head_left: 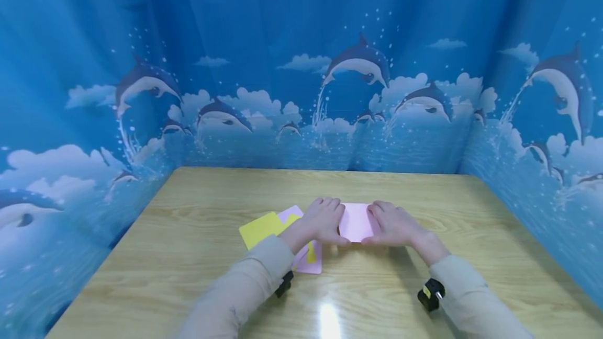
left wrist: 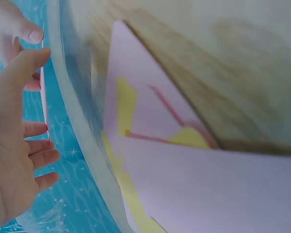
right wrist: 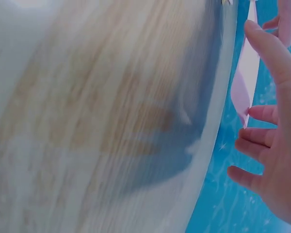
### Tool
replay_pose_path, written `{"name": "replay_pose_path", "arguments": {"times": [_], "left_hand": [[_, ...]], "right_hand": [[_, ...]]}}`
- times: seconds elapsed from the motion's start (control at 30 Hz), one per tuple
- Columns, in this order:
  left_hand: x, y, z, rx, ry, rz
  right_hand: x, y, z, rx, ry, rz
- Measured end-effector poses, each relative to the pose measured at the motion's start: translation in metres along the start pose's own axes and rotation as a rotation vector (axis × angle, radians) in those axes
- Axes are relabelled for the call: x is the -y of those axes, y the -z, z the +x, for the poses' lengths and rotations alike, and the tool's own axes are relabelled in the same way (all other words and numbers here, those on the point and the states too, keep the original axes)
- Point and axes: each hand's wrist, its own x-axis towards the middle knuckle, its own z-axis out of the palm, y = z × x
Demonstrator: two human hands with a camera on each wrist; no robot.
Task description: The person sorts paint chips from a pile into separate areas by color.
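No text, number or brand can be read; the yellow mark [head_left: 426, 292] on the right wrist's black camera [head_left: 430, 302] is too small.

I had a light wooden table [head_left: 155, 276] in front of me, its grain running from side to side, with a white glare [head_left: 329, 319] shining on the part nearest me. Left of its middle I saw overlapping flat sheets: a yellow sheet [head_left: 260, 230] stuck out leftward, pink sheets [head_left: 317, 267] showed beside it, and smaller yellow patches [head_left: 311, 254] showed among them.
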Motion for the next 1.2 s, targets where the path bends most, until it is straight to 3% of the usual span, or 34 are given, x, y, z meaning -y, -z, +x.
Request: {"name": "replay_pose_path", "arguments": {"times": [0.2, 0.57, 0.83, 1.2], "left_hand": [[-0.002, 0.001, 0.016, 0.050, 0.027, -0.067], [-0.010, -0.009, 0.034, 0.103, 0.046, -0.087], [-0.014, -0.013, 0.038, 0.129, 0.046, -0.083], [-0.012, -0.016, 0.039, 0.161, 0.031, -0.123]], "right_hand": [[-0.013, -0.002, 0.001, 0.033, -0.067, 0.061], [-0.028, -0.008, 0.004, 0.113, -0.097, 0.076], [-0.034, -0.014, 0.004, 0.156, -0.104, 0.091], [-0.037, -0.017, 0.001, 0.140, -0.106, 0.100]]}}
